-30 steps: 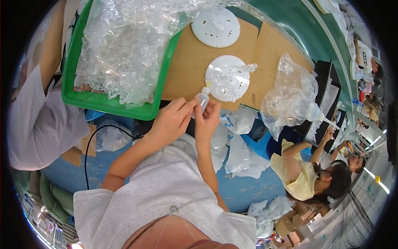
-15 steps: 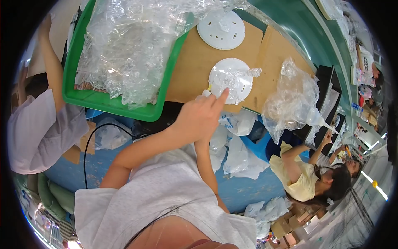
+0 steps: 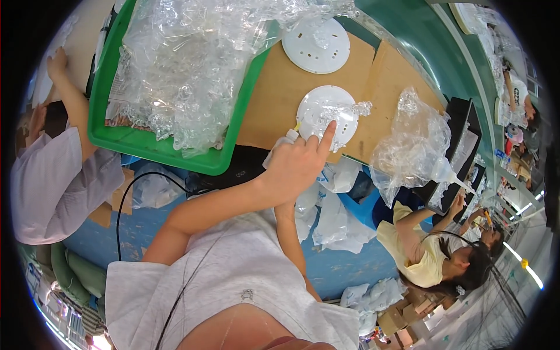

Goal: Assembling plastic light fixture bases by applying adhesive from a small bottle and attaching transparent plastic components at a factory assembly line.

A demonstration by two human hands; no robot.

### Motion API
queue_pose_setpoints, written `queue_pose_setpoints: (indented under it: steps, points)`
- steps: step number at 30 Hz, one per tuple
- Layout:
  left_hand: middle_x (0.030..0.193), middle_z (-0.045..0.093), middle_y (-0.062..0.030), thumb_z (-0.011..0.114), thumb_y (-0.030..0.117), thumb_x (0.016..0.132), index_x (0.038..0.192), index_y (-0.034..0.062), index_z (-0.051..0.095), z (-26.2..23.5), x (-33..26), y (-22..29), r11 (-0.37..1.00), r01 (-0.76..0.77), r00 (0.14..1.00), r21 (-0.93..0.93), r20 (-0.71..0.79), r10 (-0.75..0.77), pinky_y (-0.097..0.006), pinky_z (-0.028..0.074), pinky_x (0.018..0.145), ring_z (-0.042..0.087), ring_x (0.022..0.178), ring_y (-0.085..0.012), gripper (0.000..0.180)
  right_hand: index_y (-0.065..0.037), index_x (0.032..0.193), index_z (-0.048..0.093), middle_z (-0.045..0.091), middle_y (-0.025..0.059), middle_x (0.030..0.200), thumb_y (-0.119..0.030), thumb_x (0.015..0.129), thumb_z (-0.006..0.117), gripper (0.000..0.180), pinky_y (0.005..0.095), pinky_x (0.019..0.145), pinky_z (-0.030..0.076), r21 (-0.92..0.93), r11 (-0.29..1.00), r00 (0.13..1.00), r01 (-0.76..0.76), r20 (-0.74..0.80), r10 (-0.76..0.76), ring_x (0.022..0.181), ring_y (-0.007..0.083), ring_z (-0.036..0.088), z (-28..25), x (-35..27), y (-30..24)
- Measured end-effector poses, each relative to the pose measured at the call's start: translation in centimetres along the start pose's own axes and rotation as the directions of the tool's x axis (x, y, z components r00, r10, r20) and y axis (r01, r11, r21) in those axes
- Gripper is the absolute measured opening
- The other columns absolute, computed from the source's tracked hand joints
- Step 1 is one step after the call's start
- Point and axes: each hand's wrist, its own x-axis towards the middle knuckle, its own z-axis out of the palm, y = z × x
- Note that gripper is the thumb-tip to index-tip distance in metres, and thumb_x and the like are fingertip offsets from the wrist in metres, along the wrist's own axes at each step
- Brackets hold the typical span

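A round white plate (image 3: 310, 99) lies on brown cardboard, with a clear plastic piece (image 3: 349, 111) across it. My left hand (image 3: 296, 169) crosses in front of my right wrist (image 3: 286, 210). Its index finger stretches over the plate's near edge, close to the clear piece, while its other fingers are bent. A white squeeze bottle (image 3: 284, 141) with a yellowish tip pokes out beside the left knuckles, tip tilted toward the plate. It comes from where my right hand is; that hand's fingers and its grip are hidden behind the left.
Left of the plate stands a green tray (image 3: 230, 125) heaped with clear plastic pieces. A second white plate (image 3: 318, 52) lies farther back. To the right are a clear bag (image 3: 411, 140), a black bin (image 3: 461, 116) and a co-worker (image 3: 426, 245). Another person's arm (image 3: 76, 105) reaches in at left.
My left hand has shifted slightly right, its index finger standing farther from the others. More of the squeeze bottle shows. At left, the other person's hand is lower.
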Motion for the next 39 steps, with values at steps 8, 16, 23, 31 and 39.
queue_pose_setpoints:
  steps: [8,16,23,31,39]
  points:
    - [0.078,0.051,-0.0062,0.061,0.012,0.074,0.123,0.0004,0.050,-6.6,-0.1,-0.2,0.961,-0.008,0.981,-0.276,-0.190,-0.046,-0.030,0.047,0.053,0.057,0.069,-0.0201,0.051,-0.003,0.128,0.030,0.056,0.0111,0.107,-0.015,0.084,0.063,0.056,0.0308,0.085,0.045,0.213,0.970,0.988,0.114,-0.127,-0.088,0.098,0.0199,0.056,-0.8,-0.3,0.6]
    - [0.088,0.058,-0.0107,0.064,0.013,0.077,0.100,0.0061,0.062,-4.9,6.3,-1.8,0.966,-0.071,0.905,-0.251,-0.422,-0.043,-0.039,0.048,0.066,0.059,0.080,-0.0292,0.024,-0.003,0.124,0.025,0.049,0.0204,0.117,0.000,0.081,0.064,0.059,0.0371,0.089,0.047,0.333,0.765,0.780,0.551,-0.532,-0.330,0.109,0.0254,0.052,-12.0,8.2,-2.7]
    - [0.081,0.060,-0.0130,0.058,0.015,0.081,0.095,0.0077,0.065,-3.6,9.6,0.9,0.962,0.040,0.984,-0.270,-0.157,-0.085,-0.042,0.046,0.068,0.058,0.078,-0.0332,0.017,-0.003,0.123,0.027,0.047,0.0174,0.113,-0.002,0.080,0.066,0.058,0.0346,0.094,0.041,0.243,0.752,0.727,0.612,-0.548,-0.414,0.105,0.0241,0.051,-15.1,18.2,1.6]
    - [0.084,0.063,-0.0149,0.060,0.019,0.078,0.086,0.0069,0.065,-5.8,26.2,0.6,0.997,-0.002,0.936,-0.075,-0.351,-0.024,-0.045,0.048,0.067,0.060,0.078,-0.0355,0.015,0.000,0.134,0.027,0.039,0.0202,0.131,-0.004,0.079,0.068,0.068,0.0371,0.100,0.036,-0.092,0.839,0.717,0.536,-0.475,-0.510,0.122,0.0281,0.043,-14.1,11.2,-0.4]
    - [0.088,0.065,-0.0205,0.060,0.010,0.071,0.085,0.0037,0.065,-0.6,43.2,-4.4,0.994,-0.010,0.904,-0.105,-0.426,-0.036,-0.046,0.051,0.072,0.063,0.085,-0.0371,0.016,-0.002,0.130,0.037,0.050,0.0192,0.126,-0.002,0.080,0.065,0.058,0.0367,0.093,0.044,0.371,0.859,0.893,0.353,-0.407,-0.192,0.119,0.0259,0.049,-10.7,-0.7,1.3]
